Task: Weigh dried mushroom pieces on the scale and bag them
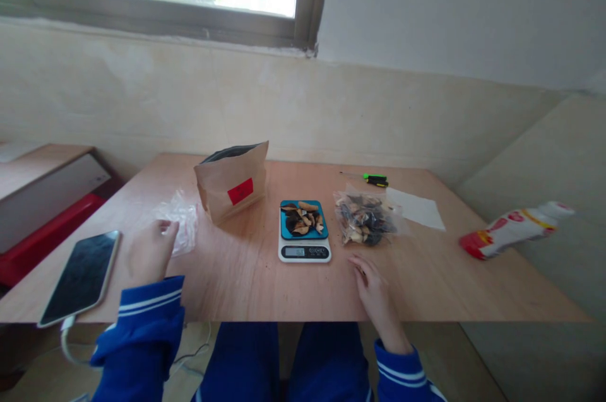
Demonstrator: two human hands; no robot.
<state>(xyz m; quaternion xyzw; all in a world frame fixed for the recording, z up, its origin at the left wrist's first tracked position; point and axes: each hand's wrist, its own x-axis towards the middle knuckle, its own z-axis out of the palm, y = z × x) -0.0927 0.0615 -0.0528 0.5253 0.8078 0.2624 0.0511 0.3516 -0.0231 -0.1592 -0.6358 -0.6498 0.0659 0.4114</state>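
Observation:
My left hand (152,249) is at the left of the table, its fingers closed in a pinch at a crumpled clear plastic bag (188,225). My right hand (372,285) rests on the table near the front edge, fingers loosely bent, with nothing visible in it. Between them stands a white kitchen scale (304,243) with a blue platform and a lit display too blurred to read surely. Dried mushroom-like slices (303,219) lie heaped on the platform. Just beyond my right hand is a clear bag of similar dried slices (367,219).
A brown paper pouch (231,184) with a red label stands open-topped behind the left bag. A phone (83,276) on a white cable lies far left. Two screwdrivers (376,179) and a white paper sheet (416,208) lie at the back right. A red-and-white bottle (514,230) stands at right.

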